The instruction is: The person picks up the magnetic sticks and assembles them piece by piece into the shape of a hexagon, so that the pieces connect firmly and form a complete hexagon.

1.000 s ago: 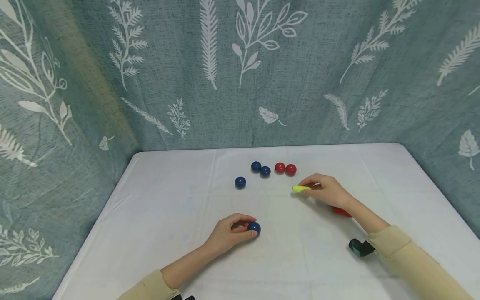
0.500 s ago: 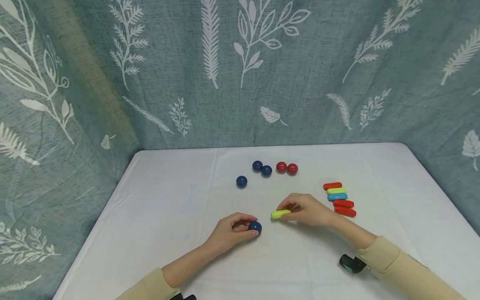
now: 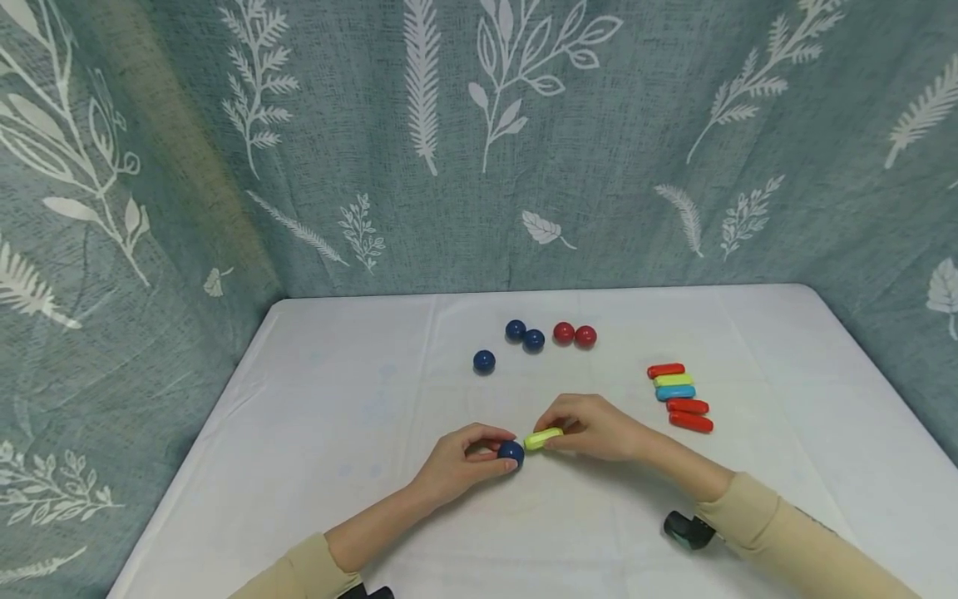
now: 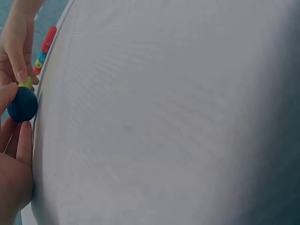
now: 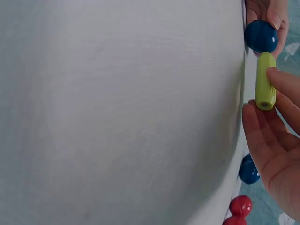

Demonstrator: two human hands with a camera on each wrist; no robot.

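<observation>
Over the last second the right hand (image 3: 595, 428) is drawing the yellow rod (image 3: 543, 438) in from farther out at 2 o'clock, while the left hand (image 3: 456, 467) is staying put with its ball (image 3: 511, 453). The rod is now sitting at the ball's 2 o'clock side, one end pointing at it; this seems to be bringing the two into position to meet. Whether they are already touching, I cannot tell. The left grip is pinching the ball between thumb and fingers, and the right grip is pinching the rod. The right arm is also no longer covering the loose rods.

Counting from the held ball, six balls are showing: four blue, the held one included, with one loose blue ball (image 3: 484, 362) lying toward 11 o'clock and a blue pair (image 3: 525, 335) at 12, plus two red balls (image 3: 575, 334) at 1. Six rods are showing: two yellow, one of them held, three red and one blue. The five loose rods (image 3: 676, 393) are lying in a column on the desk (image 3: 337, 399), between 2 and 3 o'clock.
</observation>
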